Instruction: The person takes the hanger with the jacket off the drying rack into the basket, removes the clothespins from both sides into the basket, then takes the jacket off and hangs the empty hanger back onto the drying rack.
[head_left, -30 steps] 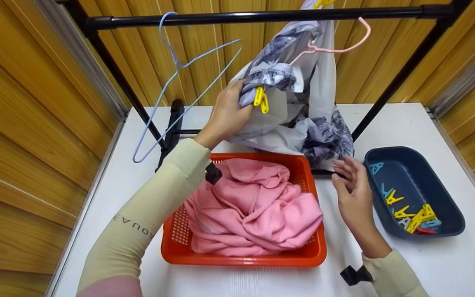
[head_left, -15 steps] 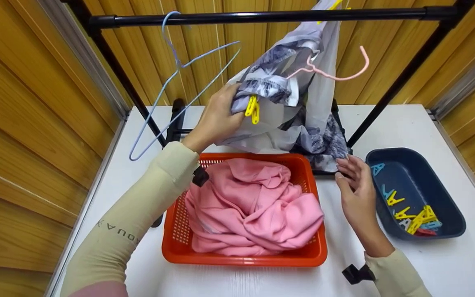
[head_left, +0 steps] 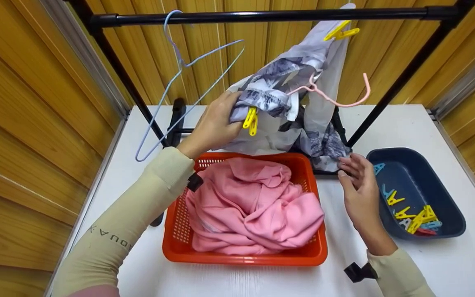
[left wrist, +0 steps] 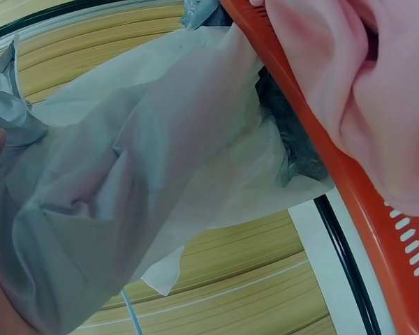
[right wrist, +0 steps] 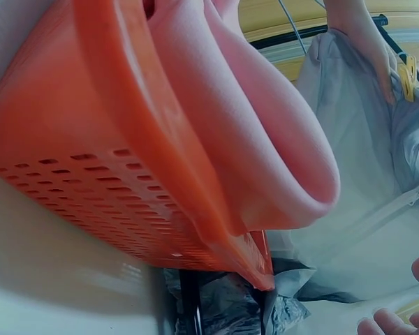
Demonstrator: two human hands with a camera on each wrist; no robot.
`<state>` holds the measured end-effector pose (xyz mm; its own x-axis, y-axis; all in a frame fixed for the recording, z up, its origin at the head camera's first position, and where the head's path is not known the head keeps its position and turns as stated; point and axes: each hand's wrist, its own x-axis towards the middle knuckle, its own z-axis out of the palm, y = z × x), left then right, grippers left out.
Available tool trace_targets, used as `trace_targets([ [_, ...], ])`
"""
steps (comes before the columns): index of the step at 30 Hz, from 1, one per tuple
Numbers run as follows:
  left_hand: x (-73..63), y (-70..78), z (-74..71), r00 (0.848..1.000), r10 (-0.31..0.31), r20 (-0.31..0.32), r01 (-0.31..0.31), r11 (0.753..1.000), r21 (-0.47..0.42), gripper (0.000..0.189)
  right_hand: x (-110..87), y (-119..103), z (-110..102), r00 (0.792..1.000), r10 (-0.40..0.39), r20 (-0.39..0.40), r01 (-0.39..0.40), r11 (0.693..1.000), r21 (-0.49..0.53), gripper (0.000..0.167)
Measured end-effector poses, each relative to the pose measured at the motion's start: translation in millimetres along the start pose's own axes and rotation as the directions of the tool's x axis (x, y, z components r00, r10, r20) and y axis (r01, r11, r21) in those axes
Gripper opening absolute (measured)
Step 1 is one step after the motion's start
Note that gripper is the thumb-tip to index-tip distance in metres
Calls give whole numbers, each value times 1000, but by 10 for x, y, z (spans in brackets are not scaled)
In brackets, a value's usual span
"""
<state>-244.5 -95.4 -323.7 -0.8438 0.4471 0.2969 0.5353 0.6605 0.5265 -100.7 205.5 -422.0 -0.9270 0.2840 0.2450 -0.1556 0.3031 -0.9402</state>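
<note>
My left hand [head_left: 217, 123] grips one end of a thin grey-and-white garment [head_left: 278, 93], fingers wrapped behind the cloth. A yellow clothespin [head_left: 250, 121] is clipped on right beside the thumb. From the cloth sticks out the hook of a pink hanger [head_left: 344, 104], below the rail; the hanger's rest is hidden in the garment. Another yellow clothespin [head_left: 340, 31] is clipped near the far top end. My right hand [head_left: 359, 189] has loosely bent fingers, their tips right at the garment's lower bunched part. The left wrist view shows the pale cloth [left wrist: 146, 160] hanging in folds.
A red basket [head_left: 241, 260] with pink fabric [head_left: 254, 210] stands in front. A blue hanger [head_left: 184, 66] hangs from the black rail [head_left: 241, 16]. At right, a dark blue tub [head_left: 431, 181] holds several clothespins [head_left: 423, 214]. Wood-patterned walls close in the sides and back.
The garment and pink hanger have come down, the hook dropping away from the rail. My left hand has shifted down and left. The right hand has moved slightly right.
</note>
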Motion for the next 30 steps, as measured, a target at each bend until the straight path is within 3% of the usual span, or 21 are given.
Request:
trace_targets([
  [8, -52, -27, 34, 997, 74, -15, -74, 997, 24, 55, 5, -6, -13, 1000, 17, 10, -17, 1000, -6, 44],
  [20, -144, -37, 79, 995, 89, 34, -91, 995, 49, 60, 27, -21, -6, 1000, 3, -22, -4, 1000, -15, 40],
  [30, -237, -76, 138, 984, 171, 41, -175, 977, 118, 62, 75, -46, -33, 999, -5, -48, 4, 1000, -20, 29],
])
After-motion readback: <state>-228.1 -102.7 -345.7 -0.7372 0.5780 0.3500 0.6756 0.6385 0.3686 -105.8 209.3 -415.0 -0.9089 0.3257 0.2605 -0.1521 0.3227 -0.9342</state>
